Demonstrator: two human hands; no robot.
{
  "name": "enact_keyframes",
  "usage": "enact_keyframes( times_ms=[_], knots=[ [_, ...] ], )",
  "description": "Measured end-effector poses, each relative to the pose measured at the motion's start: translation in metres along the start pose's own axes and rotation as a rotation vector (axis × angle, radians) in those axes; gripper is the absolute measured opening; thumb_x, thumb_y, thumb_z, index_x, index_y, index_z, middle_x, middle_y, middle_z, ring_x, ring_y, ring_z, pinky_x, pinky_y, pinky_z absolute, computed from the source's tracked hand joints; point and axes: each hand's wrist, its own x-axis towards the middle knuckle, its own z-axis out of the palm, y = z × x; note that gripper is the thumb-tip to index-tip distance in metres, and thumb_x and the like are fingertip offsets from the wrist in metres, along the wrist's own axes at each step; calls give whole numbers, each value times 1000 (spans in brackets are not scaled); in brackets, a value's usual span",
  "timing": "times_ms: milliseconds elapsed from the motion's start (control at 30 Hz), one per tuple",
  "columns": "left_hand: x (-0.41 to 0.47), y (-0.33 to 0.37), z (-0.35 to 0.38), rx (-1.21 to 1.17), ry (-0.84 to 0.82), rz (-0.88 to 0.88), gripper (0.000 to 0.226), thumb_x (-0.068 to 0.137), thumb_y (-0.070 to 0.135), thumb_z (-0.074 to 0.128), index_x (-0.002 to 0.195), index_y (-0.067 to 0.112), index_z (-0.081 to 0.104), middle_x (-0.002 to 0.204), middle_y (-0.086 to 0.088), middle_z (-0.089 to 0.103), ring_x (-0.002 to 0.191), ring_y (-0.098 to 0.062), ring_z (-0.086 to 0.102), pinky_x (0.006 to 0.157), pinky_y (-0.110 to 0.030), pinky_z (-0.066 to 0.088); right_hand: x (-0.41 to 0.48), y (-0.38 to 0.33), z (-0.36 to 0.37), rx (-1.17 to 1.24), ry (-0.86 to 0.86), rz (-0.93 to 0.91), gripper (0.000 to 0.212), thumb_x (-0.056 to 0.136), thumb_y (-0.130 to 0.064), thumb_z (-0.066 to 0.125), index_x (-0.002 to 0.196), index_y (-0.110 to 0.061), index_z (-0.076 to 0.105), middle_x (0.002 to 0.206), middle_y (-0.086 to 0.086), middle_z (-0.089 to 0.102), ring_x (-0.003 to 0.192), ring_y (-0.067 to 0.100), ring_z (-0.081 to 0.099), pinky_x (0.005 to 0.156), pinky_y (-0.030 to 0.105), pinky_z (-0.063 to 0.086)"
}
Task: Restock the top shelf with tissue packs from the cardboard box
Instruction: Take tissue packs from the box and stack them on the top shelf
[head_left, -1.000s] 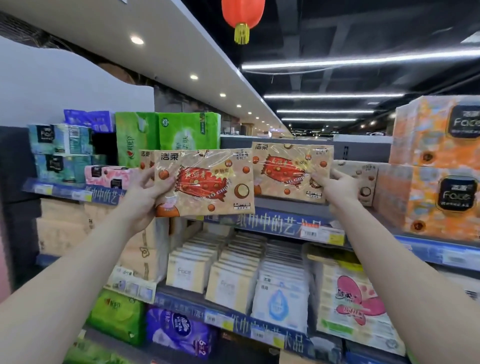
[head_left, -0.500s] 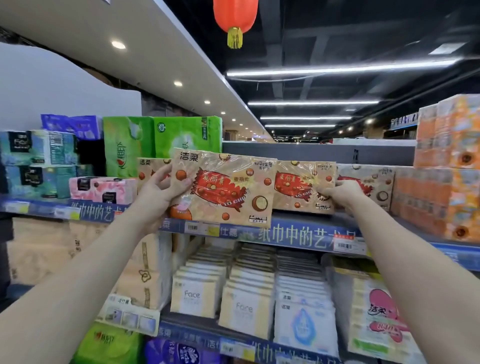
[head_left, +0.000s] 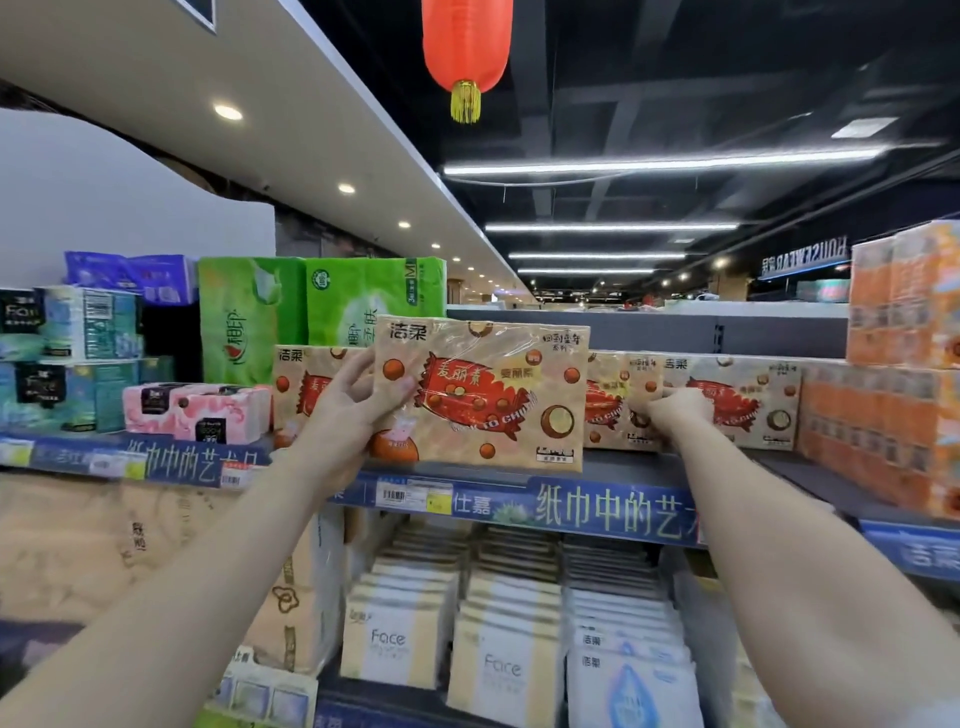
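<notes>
Top shelf (head_left: 623, 470), grey deck with blue price strip: I log my left hand (head_left: 353, 415) clamped on the left edge of a tan tissue pack (head_left: 483, 395) with red candy-wrapper print, thumb on the face and fingers curled behind; the pack stands upright at the shelf's front edge, whether its base touches the deck I cannot tell. My right hand (head_left: 670, 413) lies against a second tan pack (head_left: 618, 400) already on the deck, fingers curled at its face, grip itself unclear. Just right of it, touching, a third matching pack (head_left: 737, 400); behind my left hand, a fourth (head_left: 306, 384). Left along the shelf: pink packs (head_left: 197, 410), teal Face packs (head_left: 78, 358), green bundles (head_left: 322, 312) with a blue pack (head_left: 130, 275) beside them on the teal stack. Right end: stacked orange bundles (head_left: 893, 374). Lower shelf (head_left: 405, 709): rows of cream Face packs (head_left: 498, 654), white packs (head_left: 623, 670) with a blue drop, and tan bundles (head_left: 291, 597). Overhead: red lantern (head_left: 467, 47).
</notes>
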Motion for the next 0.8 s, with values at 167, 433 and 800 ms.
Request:
enact_keyframes(
  times_ms=[167, 433, 800],
  knots=[
    [7, -8, 8, 1, 15, 3, 68, 81, 19, 81, 144, 17, 54, 120, -15, 76, 119, -43, 67, 102, -60, 53, -12, -12, 5, -63, -4, -38, 27, 102, -19, 56, 124, -13, 71, 124, 12, 69, 108, 29, 66, 78, 33, 54],
    [16, -20, 62, -47, -6, -1, 72, 80, 17, 85, 145, 22, 53, 121, -12, 76, 120, -38, 68, 105, -60, 50, -26, -11, -30, 250, -29, 26, 41, 90, -28, 77, 116, -1, 60, 97, 9, 65, 83, 24, 64, 67, 35, 57],
    [31, -58, 211, -29, -42, -22, 75, 80, 29, 86, 145, 32, 49, 125, -3, 72, 114, -24, 72, 93, -45, 60, -69, 36, -141, 489, -210, -314, 62, 79, -48, 82, 133, -25, 60, 119, -1, 72, 105, 19, 72, 84, 42, 62]
  ],
)
